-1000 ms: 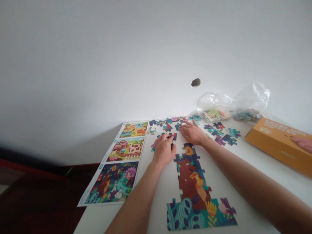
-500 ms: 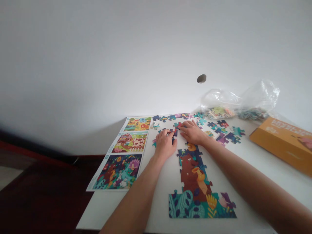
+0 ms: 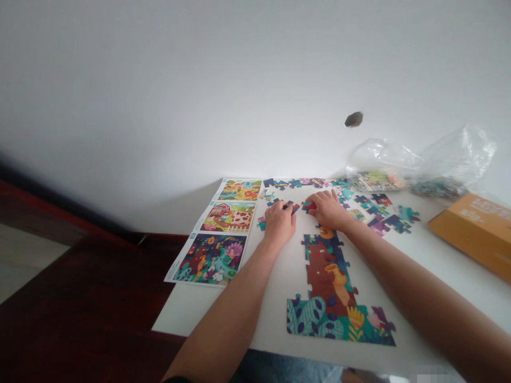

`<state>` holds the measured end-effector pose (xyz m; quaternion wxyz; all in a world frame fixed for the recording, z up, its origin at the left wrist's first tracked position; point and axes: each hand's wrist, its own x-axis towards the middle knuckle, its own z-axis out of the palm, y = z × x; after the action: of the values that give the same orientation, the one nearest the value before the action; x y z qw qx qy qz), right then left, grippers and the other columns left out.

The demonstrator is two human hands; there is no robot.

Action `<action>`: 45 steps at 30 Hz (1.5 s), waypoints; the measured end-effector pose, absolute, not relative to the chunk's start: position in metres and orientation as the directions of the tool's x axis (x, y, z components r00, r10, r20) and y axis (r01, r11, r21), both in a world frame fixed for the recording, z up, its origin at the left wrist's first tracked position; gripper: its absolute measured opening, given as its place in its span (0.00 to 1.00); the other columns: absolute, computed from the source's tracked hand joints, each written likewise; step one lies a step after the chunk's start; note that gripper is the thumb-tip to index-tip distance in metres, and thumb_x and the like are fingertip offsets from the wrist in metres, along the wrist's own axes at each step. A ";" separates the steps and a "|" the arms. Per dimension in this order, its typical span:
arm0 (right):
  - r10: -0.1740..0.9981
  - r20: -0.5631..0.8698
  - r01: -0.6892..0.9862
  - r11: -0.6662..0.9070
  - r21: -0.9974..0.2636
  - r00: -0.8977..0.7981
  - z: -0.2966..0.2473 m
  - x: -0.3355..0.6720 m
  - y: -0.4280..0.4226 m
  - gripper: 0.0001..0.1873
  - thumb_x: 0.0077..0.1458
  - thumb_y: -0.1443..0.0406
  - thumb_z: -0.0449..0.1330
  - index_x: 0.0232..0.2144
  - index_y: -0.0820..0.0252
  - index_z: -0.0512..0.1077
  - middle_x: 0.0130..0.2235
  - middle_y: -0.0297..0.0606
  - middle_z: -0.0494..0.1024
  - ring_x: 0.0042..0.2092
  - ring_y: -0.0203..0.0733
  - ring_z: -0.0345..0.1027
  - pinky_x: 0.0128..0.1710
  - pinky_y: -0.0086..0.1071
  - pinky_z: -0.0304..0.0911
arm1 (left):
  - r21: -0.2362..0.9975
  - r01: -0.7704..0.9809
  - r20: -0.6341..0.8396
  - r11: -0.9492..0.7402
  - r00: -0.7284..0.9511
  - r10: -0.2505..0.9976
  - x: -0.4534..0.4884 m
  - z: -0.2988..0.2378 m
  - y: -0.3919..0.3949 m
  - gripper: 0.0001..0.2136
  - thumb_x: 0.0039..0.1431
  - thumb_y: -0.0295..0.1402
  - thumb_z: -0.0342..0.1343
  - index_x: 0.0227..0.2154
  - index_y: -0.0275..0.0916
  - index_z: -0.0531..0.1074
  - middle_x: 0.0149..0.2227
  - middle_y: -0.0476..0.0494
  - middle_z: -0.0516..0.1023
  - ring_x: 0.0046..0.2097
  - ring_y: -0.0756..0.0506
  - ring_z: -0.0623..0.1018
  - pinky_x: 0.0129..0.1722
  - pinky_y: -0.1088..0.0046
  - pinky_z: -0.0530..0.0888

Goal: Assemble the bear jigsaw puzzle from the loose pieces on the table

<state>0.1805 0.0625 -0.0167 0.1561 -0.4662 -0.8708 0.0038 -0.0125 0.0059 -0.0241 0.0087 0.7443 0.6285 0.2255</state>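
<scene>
Beyond the partly joined puzzle (image 3: 329, 276), which shows a brown bear, both hands are at work over the white table. My left hand (image 3: 279, 221) pinches a dark blue puzzle piece (image 3: 295, 208) with some red on it. A short gap to the right, my right hand (image 3: 329, 210) has its fingers closed on a red and teal puzzle piece (image 3: 307, 205), partly covered by the fingertips. The two held pieces are apart. Loose pieces (image 3: 261, 223) lie beside and behind my left hand, and more loose pieces (image 3: 377, 215) are spread right of my right hand.
A picture sheet (image 3: 170, 271) with three printed scenes lies at the table's left edge, slightly overhanging it. Two clear plastic bags (image 3: 375, 165) of pieces sit against the wall at the back right. An orange box (image 3: 471, 229) stands at the right.
The view has tilted and shifted, so everything appears farther right and higher. Both hands are a little farther apart, and the left hand's dark piece now shows separate from the right hand's piece.
</scene>
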 end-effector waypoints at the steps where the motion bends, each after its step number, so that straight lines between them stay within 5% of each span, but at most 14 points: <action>1: 0.822 0.262 0.817 0.554 -0.160 -0.506 -0.017 0.180 0.063 0.17 0.59 0.64 0.58 0.51 0.59 0.69 0.49 0.49 0.74 0.52 0.57 0.61 0.59 0.55 0.44 | 0.298 0.931 0.326 -0.210 0.108 0.939 -0.013 -0.025 0.006 0.16 0.62 0.33 0.53 0.53 0.43 0.72 0.53 0.38 0.70 0.56 0.38 0.69 0.57 0.58 0.64; 9: 0.780 0.346 0.712 0.622 -0.327 -0.522 -0.018 0.184 0.065 0.34 0.54 0.67 0.60 0.62 0.62 0.60 0.49 0.48 0.71 0.52 0.54 0.61 0.56 0.46 0.54 | 0.372 0.907 0.345 -0.198 0.063 0.937 -0.015 -0.025 0.010 0.19 0.60 0.31 0.57 0.55 0.40 0.69 0.53 0.39 0.72 0.57 0.39 0.69 0.58 0.59 0.64; 15: 0.791 0.473 0.513 0.611 -0.602 -0.387 -0.006 0.175 0.057 0.17 0.58 0.67 0.55 0.50 0.58 0.73 0.38 0.39 0.70 0.40 0.42 0.67 0.46 0.36 0.64 | 0.459 0.829 0.436 -0.320 0.103 0.894 -0.013 -0.019 0.007 0.15 0.59 0.35 0.59 0.50 0.44 0.73 0.55 0.41 0.72 0.59 0.37 0.68 0.59 0.55 0.62; 18: 0.874 0.424 0.339 0.484 -0.806 -0.238 0.006 0.170 0.043 0.14 0.57 0.62 0.57 0.45 0.59 0.74 0.33 0.34 0.69 0.35 0.38 0.68 0.40 0.34 0.66 | 0.607 0.653 0.479 -0.453 0.153 0.864 -0.010 -0.014 0.006 0.15 0.62 0.36 0.55 0.51 0.42 0.72 0.51 0.39 0.76 0.55 0.39 0.72 0.57 0.58 0.66; 21: 0.950 0.261 0.167 0.289 -0.943 -0.171 0.016 0.172 0.017 0.18 0.53 0.54 0.64 0.40 0.60 0.72 0.29 0.31 0.69 0.29 0.37 0.68 0.31 0.31 0.66 | 0.822 0.338 0.433 -0.458 0.153 0.889 -0.008 -0.009 0.003 0.15 0.63 0.39 0.53 0.48 0.38 0.74 0.42 0.40 0.79 0.43 0.43 0.77 0.44 0.67 0.72; 26: 0.963 0.174 0.305 0.232 -0.924 -0.207 0.022 0.183 -0.031 0.15 0.50 0.54 0.66 0.27 0.59 0.69 0.27 0.33 0.74 0.30 0.38 0.67 0.32 0.32 0.64 | 0.950 0.034 0.289 -0.309 0.271 0.918 -0.009 0.000 -0.004 0.17 0.57 0.42 0.59 0.42 0.34 0.77 0.25 0.49 0.71 0.26 0.52 0.69 0.26 0.78 0.64; 29: 0.935 0.229 0.432 0.331 -0.839 -0.271 0.022 0.181 -0.048 0.12 0.51 0.59 0.66 0.34 0.58 0.71 0.32 0.34 0.76 0.32 0.38 0.67 0.36 0.33 0.63 | 0.989 0.021 0.117 -0.143 0.469 0.876 -0.015 0.007 -0.009 0.16 0.53 0.40 0.62 0.39 0.33 0.76 0.23 0.51 0.69 0.22 0.54 0.67 0.21 0.79 0.62; 32: 0.870 0.293 0.404 0.452 -0.795 -0.397 0.025 0.174 -0.055 0.21 0.50 0.63 0.66 0.48 0.56 0.68 0.37 0.34 0.77 0.32 0.36 0.67 0.36 0.31 0.62 | 1.000 0.023 -0.012 -0.001 0.550 0.835 -0.023 0.013 -0.013 0.23 0.52 0.39 0.62 0.50 0.37 0.70 0.22 0.54 0.69 0.18 0.55 0.66 0.18 0.80 0.60; 36: 0.849 0.211 0.388 0.425 -0.818 -0.485 0.025 0.168 -0.058 0.15 0.53 0.66 0.63 0.44 0.56 0.70 0.31 0.30 0.76 0.29 0.34 0.66 0.31 0.28 0.60 | 1.000 0.001 -0.004 0.005 0.587 0.810 -0.029 0.015 -0.013 0.28 0.52 0.39 0.61 0.56 0.37 0.66 0.20 0.56 0.65 0.20 0.55 0.62 0.20 0.80 0.56; 45: 0.841 0.014 0.351 0.241 -0.905 -0.541 0.014 0.163 -0.065 0.04 0.55 0.64 0.61 0.32 0.60 0.75 0.27 0.32 0.78 0.27 0.36 0.70 0.28 0.28 0.62 | 0.996 0.070 -0.003 -0.046 0.573 0.820 -0.021 0.006 -0.006 0.21 0.61 0.45 0.52 0.47 0.33 0.76 0.17 0.55 0.60 0.19 0.54 0.58 0.20 0.77 0.53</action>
<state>0.1627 -0.0650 0.0139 0.2619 -0.4012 -0.7430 0.4673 -0.0214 -0.0063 0.0062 0.6006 0.6524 0.3411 0.3120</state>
